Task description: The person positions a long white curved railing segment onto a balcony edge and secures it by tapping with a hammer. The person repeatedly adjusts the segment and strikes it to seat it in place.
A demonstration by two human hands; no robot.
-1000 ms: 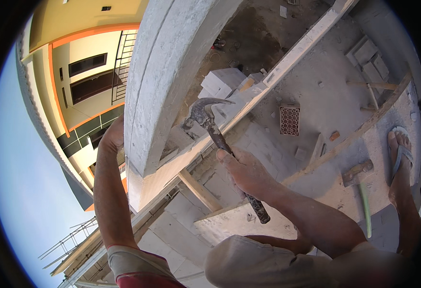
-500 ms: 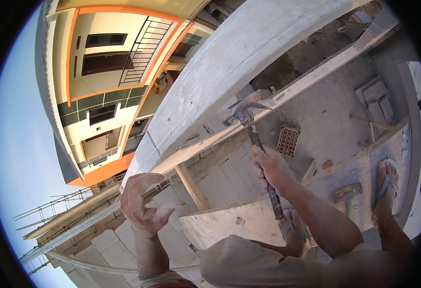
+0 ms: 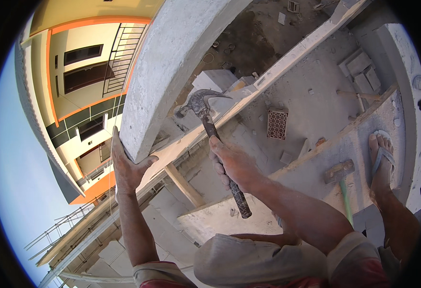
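Note:
My right hand (image 3: 232,163) is wrapped round the dark, worn handle of a claw hammer (image 3: 210,126). The hammer head is up, its curved claw pointing right and its striking face left, close to a long grey concrete block or wall top (image 3: 155,72). At the near end of that concrete, my left hand (image 3: 128,165) grips the corner. Its fingers lie along the outer side, and the thumb is spread across the lower edge. Part of the fingers' contact is hidden from view.
Below runs a timber beam (image 3: 239,106). A patterned vent block (image 3: 277,124) lies on the dusty floor. My sandalled foot (image 3: 382,149) rests on a plank platform beside a mallet (image 3: 339,172) with a green handle. Stacked blocks (image 3: 361,67) stand right; an orange-trimmed building (image 3: 85,62) rises left.
My left hand has moved up from a curled pose onto the end of the concrete. The hammer and right hand have shifted left and slightly up, and the view has turned.

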